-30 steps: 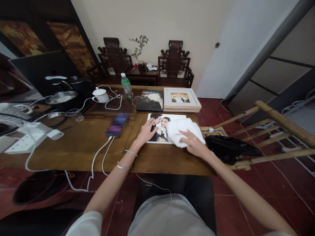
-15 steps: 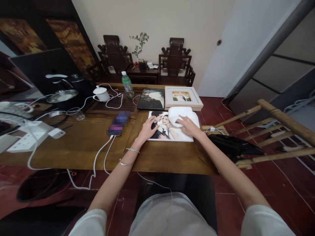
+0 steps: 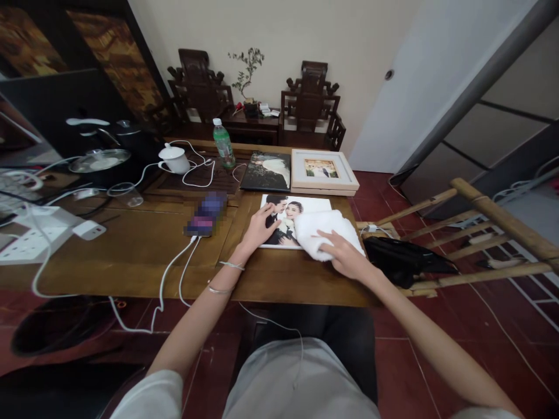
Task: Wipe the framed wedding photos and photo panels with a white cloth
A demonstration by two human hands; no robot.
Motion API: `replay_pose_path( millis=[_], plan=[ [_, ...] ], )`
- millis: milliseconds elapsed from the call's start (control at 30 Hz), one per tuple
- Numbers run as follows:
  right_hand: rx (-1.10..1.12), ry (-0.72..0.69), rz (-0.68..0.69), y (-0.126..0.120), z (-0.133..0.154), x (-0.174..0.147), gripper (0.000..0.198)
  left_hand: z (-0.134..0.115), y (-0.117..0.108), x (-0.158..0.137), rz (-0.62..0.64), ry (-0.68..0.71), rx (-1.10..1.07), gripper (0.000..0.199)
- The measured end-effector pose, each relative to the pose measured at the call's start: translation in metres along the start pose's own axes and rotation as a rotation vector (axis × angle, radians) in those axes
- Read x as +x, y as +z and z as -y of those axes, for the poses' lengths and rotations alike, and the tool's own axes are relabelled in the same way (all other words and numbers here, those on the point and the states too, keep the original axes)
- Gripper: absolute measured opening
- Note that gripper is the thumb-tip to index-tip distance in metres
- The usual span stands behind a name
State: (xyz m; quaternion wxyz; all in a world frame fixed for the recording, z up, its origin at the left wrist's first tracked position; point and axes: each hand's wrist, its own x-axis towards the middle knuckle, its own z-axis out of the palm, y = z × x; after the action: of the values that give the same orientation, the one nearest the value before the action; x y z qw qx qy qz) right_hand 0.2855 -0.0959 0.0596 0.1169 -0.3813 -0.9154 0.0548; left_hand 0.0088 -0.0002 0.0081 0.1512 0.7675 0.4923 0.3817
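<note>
A wedding photo panel [image 3: 279,231] lies flat on the wooden table, showing a couple in black and white dress. My left hand [image 3: 260,226] rests on its left edge with the fingers stretched out, holding nothing. Bunched under my right hand [image 3: 347,254] is a white towel [image 3: 321,224], gripped by the fingers and covering the lower right part of the panel. Just behind lie a darker photo panel [image 3: 267,171] with a white gown and a pale wooden picture frame [image 3: 349,172], which is stacked on another frame.
A phone [image 3: 205,214] with charging cables lies left of the photo. Farther left are a lidded white cup [image 3: 173,159], a green-labelled bottle [image 3: 224,145], a clear plastic cup [image 3: 126,195] and a power strip [image 3: 37,235]. A bamboo chair [image 3: 484,238] holding a black bag [image 3: 399,256] stands at the right.
My right hand has drawn the towel toward me, from the panel's upper right to its lower right corner. The left hand stays on the panel's left edge. The view has shifted slightly.
</note>
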Motion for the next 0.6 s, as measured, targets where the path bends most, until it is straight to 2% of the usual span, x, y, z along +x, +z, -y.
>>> replay_pose_path(
  millis=[133,233,333,467,600],
  plan=[
    [-0.038,0.076,-0.035,-0.007,-0.04,0.048,0.061,0.0,-0.002,0.0,0.015,0.012,0.002,0.045],
    [0.016,0.101,-0.06,-0.016,-0.068,0.08,0.062,0.0,-0.003,0.0,0.013,0.018,-0.002,0.043],
    [0.102,0.103,-0.1,-0.022,-0.087,0.099,0.063,0.0,-0.003,-0.001,-0.001,0.016,-0.012,0.043],
    [0.125,0.099,-0.099,-0.02,-0.085,0.094,0.061,-0.001,-0.002,-0.001,-0.02,0.008,-0.017,0.039],
    [0.033,0.077,-0.044,-0.01,-0.053,0.055,0.059,-0.001,-0.001,-0.002,-0.036,0.015,-0.023,0.038]
  ],
)
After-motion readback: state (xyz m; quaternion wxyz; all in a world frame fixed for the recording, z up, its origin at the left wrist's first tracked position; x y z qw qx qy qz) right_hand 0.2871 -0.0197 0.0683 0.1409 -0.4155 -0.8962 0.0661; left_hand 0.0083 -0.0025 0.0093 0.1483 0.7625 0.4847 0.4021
